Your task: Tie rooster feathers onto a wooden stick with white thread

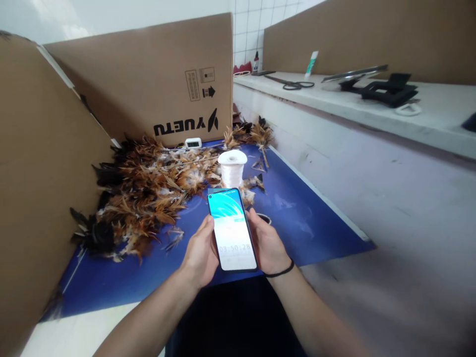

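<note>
A smartphone is held upright between my two hands, its lit screen facing me with large clock digits on it. My left hand grips its left edge, and my right hand, with a black band at the wrist, grips the right edge. Just beyond the phone stands a spool of white thread, partly hidden by the phone's top. To the left lies a big heap of brown and black feathers on the blue table top. A dark round thing peeks out behind my right hand.
A large cardboard box closes off the back, and another cardboard panel stands at the left. A small white digital display sits behind the feathers. On the white ledge at right lie scissors, a tube and a black clamp-like holder.
</note>
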Demonstrator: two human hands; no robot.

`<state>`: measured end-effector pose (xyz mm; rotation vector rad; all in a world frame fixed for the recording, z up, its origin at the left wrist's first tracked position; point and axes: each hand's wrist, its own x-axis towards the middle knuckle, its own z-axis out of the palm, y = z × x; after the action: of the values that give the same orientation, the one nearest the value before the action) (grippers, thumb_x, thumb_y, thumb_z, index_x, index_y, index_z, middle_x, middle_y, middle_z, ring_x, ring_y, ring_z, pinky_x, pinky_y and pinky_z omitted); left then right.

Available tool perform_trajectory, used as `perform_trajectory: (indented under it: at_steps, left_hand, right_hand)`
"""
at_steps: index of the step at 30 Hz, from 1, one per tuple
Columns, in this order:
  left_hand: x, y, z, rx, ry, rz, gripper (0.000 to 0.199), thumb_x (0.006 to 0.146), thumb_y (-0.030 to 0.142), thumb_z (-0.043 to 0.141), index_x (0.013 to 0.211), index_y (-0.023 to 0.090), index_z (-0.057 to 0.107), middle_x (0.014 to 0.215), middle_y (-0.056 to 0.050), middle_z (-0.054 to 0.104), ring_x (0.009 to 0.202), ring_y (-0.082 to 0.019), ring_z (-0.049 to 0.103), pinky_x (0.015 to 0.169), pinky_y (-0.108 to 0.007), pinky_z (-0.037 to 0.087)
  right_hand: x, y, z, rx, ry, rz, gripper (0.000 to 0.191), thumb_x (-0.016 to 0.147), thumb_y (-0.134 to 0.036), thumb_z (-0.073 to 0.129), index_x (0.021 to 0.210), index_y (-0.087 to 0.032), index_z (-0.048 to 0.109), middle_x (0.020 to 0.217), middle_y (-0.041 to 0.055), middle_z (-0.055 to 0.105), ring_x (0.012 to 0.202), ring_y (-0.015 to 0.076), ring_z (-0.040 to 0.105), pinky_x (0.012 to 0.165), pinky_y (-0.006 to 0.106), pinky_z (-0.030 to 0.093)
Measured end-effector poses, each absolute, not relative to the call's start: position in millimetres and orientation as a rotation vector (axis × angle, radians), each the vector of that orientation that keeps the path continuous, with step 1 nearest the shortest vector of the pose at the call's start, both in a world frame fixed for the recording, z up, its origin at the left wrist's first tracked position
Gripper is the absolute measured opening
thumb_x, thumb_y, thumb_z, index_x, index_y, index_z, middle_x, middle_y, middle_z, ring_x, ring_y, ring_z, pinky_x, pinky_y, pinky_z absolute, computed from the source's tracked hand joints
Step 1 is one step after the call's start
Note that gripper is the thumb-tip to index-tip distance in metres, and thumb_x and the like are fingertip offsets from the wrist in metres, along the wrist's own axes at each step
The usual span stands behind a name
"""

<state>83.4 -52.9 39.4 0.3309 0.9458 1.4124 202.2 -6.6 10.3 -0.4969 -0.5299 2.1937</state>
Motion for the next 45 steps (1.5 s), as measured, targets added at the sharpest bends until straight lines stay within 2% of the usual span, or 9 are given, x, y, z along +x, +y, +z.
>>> perform_trajectory:
  at_steps: [6,14,21,26,30,33,38,45]
  left_hand:
    - [81.7,-58.8,41.5,0.327,0.970,1.415,0.019,0.091,0.027,0.047,0.100,0.017,0.060,0.097,-0.004,0.069,0.086,-0.015,0.065,0.079,-0.027,0.050]
    - [74.4,-59.6,37.7,0.354,0.970,1.483,0.017,0.090,0.029,0.048,0.094,0.017,0.060,0.093,-0.004,0.069,0.085,-0.016,0.065,0.079,-0.030,0.050]
    - [66.4,-58.5,36.8,0.368,0.959,1.506,0.019,0.090,0.031,0.047,0.096,0.017,0.059,0.099,-0.006,0.069,0.092,-0.020,0.065,0.086,-0.037,0.049]
    - [61.5,-55.3,41.4,0.372,0.967,1.525,0.021,0.089,0.030,0.048,0.099,0.017,0.061,0.099,-0.006,0.069,0.091,-0.020,0.065,0.085,-0.036,0.049]
    - [58.2,-54.2,50.1,0.345,0.954,1.470,0.038,0.090,0.040,0.043,0.110,0.014,0.060,0.106,-0.012,0.068,0.095,-0.026,0.064,0.088,-0.041,0.048]
    - [56.8,-53.8,55.9,0.337,0.931,1.448,0.046,0.092,0.045,0.037,0.113,0.012,0.061,0.107,-0.014,0.068,0.095,-0.027,0.064,0.089,-0.043,0.047]
    - [58.6,-53.6,60.8,0.369,0.878,1.480,0.047,0.092,0.046,0.036,0.112,0.012,0.061,0.105,-0.013,0.069,0.094,-0.026,0.065,0.091,-0.042,0.046]
    - [64.0,-56.7,60.1,0.403,0.875,1.502,0.048,0.090,0.049,0.038,0.114,0.013,0.059,0.106,-0.013,0.068,0.098,-0.027,0.064,0.092,-0.044,0.046]
  right_hand:
    - [198.0,-10.4,11.5,-0.525,-0.521,2.157,0.031,0.082,-0.048,0.053,0.086,-0.021,0.067,0.087,0.0039,0.073,0.101,0.0261,0.062,0.089,0.042,0.045]
    - [196.0,-12.4,11.8,-0.566,-0.509,2.126,0.028,0.080,-0.047,0.056,0.077,-0.021,0.065,0.086,0.0030,0.072,0.100,0.0256,0.062,0.089,0.042,0.045]
    - [194.6,-16.5,14.0,-0.533,-0.599,2.147,0.033,0.083,-0.050,0.052,0.092,-0.022,0.066,0.094,0.0039,0.071,0.102,0.0244,0.061,0.091,0.042,0.044]
    - [200.6,-26.0,7.4,-0.549,-0.717,2.138,0.037,0.089,-0.047,0.045,0.106,-0.022,0.065,0.108,0.0052,0.067,0.106,0.0228,0.058,0.091,0.041,0.043]
    - [207.1,-38.1,-7.0,-0.579,-0.742,2.113,0.033,0.090,-0.041,0.047,0.111,-0.021,0.064,0.113,0.0066,0.066,0.101,0.0227,0.060,0.087,0.040,0.046]
    - [208.6,-45.7,-15.1,-0.577,-0.708,2.086,0.029,0.089,-0.037,0.053,0.111,-0.022,0.063,0.114,0.0064,0.066,0.095,0.0220,0.062,0.083,0.040,0.048]
    - [205.6,-51.9,-18.5,-0.558,-0.661,2.060,0.022,0.086,-0.031,0.058,0.106,-0.023,0.065,0.110,0.0044,0.068,0.093,0.0190,0.064,0.082,0.038,0.050]
    - [204.1,-57.4,-19.9,-0.574,-0.722,1.946,0.023,0.084,-0.034,0.061,0.105,-0.024,0.066,0.109,0.0057,0.069,0.094,0.0192,0.064,0.085,0.039,0.048]
